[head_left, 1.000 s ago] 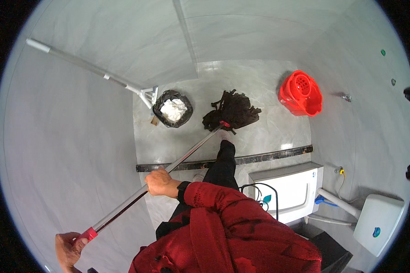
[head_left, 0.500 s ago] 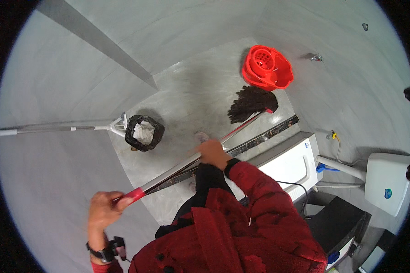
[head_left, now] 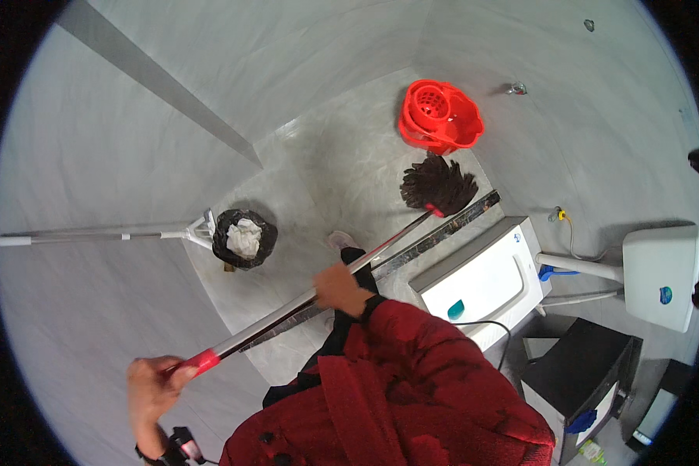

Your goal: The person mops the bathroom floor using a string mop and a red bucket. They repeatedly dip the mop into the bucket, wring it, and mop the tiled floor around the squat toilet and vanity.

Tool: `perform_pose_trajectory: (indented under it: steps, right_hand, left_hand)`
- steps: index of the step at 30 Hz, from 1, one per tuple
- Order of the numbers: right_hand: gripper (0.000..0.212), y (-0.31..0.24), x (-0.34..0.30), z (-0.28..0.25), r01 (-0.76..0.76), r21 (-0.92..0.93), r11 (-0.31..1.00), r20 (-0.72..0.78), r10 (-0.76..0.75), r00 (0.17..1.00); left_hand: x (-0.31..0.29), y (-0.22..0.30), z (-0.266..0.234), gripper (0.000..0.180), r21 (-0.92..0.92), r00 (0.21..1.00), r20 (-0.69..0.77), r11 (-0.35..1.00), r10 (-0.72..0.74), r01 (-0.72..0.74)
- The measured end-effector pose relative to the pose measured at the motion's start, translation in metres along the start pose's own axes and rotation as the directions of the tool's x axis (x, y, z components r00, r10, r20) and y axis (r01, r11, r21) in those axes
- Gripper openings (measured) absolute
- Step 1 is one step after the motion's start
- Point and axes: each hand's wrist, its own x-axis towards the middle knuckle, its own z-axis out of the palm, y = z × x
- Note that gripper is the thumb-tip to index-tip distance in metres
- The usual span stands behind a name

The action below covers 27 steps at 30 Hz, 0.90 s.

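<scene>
The 2 hands grip 1 mop (head_left: 264, 329): left fingers (head_left: 180, 371) wrap its red end; right fingers (head_left: 322, 283) close farther along the pole, a spacing probably chosen for leverage. Beyond the right fingers, 1 mop head (head_left: 440, 186) lies near 1 red bucket (head_left: 470, 116), presumably placed within reach. 1 bin (head_left: 266, 245) stands to their left.

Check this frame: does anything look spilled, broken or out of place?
Nothing looks clearly spilled or broken. Slightly odd: a small brownish piece beside the black-lined bin; it looks stray, but is too small to identify.
</scene>
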Motion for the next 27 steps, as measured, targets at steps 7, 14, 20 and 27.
perform_pose_trajectory:
  steps: [7,14,20,27]
  right_hand:
    - [0.015,-0.030,0.034,-0.018,0.002,0.205,0.979,-0.034,0.005,0.999]
    - [0.018,0.116,0.029,-0.051,-0.068,0.253,0.965,-0.270,0.138,0.953]
    - [0.014,0.181,0.044,-0.095,-0.273,0.068,0.960,-0.072,0.277,0.958]
    - [0.019,0.132,0.095,-0.181,-0.172,0.148,0.974,0.125,0.154,0.980]
  left_hand:
    - [0.020,0.004,-0.051,0.048,0.021,0.995,-0.022,0.995,-0.100,0.101]
    - [0.126,0.078,-0.054,0.039,0.105,0.999,0.035,0.994,0.033,-0.036]
    - [0.184,0.110,-0.091,0.029,-0.041,0.994,-0.047,0.994,0.096,-0.098]
    - [0.210,0.020,-0.179,0.027,0.096,0.872,-0.488,0.991,-0.031,0.089]
